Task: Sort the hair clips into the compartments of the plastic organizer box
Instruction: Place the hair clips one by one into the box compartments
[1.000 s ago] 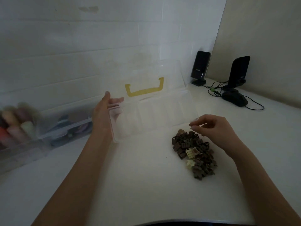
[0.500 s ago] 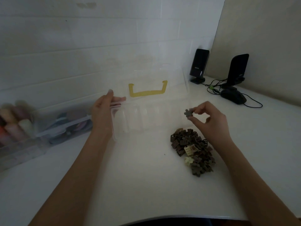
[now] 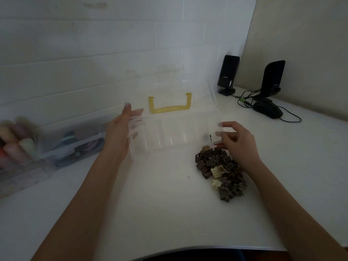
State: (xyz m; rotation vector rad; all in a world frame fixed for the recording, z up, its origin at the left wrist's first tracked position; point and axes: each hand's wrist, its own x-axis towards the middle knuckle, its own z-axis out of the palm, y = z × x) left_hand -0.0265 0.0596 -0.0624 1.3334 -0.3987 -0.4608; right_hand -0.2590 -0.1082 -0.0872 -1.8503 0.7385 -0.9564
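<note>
The clear plastic organizer box (image 3: 169, 146) lies open on the white table, its lid with a yellow handle (image 3: 170, 106) leaning back against the wall. My left hand (image 3: 120, 132) grips the box's left end, thumb up on the rim. My right hand (image 3: 235, 142) hovers at the box's right end with fingers loosely apart and nothing between them. A small dark hair clip (image 3: 207, 137) lies in the rightmost compartment, just left of those fingertips. A pile of brown hair clips (image 3: 224, 178), with two cream ones in it, sits on the table under my right wrist.
A second clear box (image 3: 62, 146) holding colourful items stands at the left, blurred. Two black speakers (image 3: 228, 76) (image 3: 273, 80), a black mouse (image 3: 267, 110) and cables occupy the back right corner. The table's front edge (image 3: 188, 248) curves just below my arms.
My right hand lifted a dark clip off the pile, carried it left to the box's right end and let it go into the rightmost compartment. My left hand stayed on the box.
</note>
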